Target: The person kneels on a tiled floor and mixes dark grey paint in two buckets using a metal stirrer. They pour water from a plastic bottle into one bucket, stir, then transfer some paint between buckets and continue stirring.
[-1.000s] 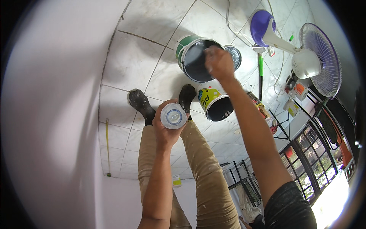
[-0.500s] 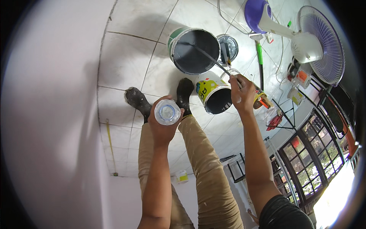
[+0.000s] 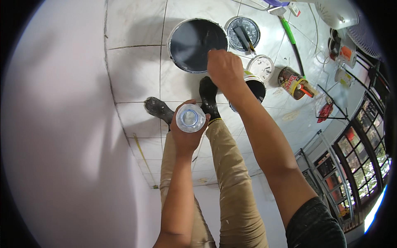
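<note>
My left hand point(image 3: 185, 140) is wrapped round a clear plastic bottle point(image 3: 190, 117), held above my feet with its round, blue-ringed end facing up. Over the near right rim of a large bucket point(image 3: 169, 49) of dark grey paint, my right hand point(image 3: 225, 68) is closed, knuckles up. The thin stick it gripped a moment ago is now mostly hidden by the hand and the dark paint. A smaller can point(image 3: 256, 88), dark inside, lies partly behind my right forearm.
Right of the bucket rests a paint-smeared lid point(image 3: 255, 33) with a dark, flat-bladed tool point(image 3: 243, 38) on it. Nearby are a white lid point(image 3: 261, 68), a brown tin point(image 3: 292, 82) and a green-and-black handle point(image 3: 292, 43). A fan point(image 3: 337, 14) stands far right; a wall point(image 3: 62, 124) rises left.
My right hand has moved left and away from me, to the bucket's rim, turning knuckles up. The bottle stays in my left hand. The whole view has shifted.
</note>
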Available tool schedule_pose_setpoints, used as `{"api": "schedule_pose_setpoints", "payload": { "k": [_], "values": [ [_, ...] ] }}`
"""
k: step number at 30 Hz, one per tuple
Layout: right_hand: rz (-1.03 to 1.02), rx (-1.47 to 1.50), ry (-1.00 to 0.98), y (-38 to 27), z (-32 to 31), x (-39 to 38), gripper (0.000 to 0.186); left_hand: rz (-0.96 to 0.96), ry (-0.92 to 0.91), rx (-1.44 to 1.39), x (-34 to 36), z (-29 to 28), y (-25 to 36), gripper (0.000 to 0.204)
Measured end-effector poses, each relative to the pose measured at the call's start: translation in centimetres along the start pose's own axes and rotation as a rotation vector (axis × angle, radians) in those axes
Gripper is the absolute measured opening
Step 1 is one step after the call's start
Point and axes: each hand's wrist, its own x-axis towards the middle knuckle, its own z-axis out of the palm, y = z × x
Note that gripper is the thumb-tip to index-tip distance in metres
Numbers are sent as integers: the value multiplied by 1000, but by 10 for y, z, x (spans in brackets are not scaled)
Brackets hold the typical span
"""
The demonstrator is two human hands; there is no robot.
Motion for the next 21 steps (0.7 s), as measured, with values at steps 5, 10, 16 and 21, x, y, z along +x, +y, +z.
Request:
{"api": "schedule_pose_setpoints", "payload": {
  "k": [5,10,16,21],
  "values": [
    [-148,274,285,11,42,-19,16,-4,-25,-14,0,16,2,58],
    [327,380,-7,-1,16,-37,14,202,-15,8,6,22,-5,54],
    [342,540,173,6,-5,-31,17,148,-28,21,3,33,-2,55],
    [20,566,163,14,10,-45,13,204,-4,61,8,40,8,53]
  ]
}}
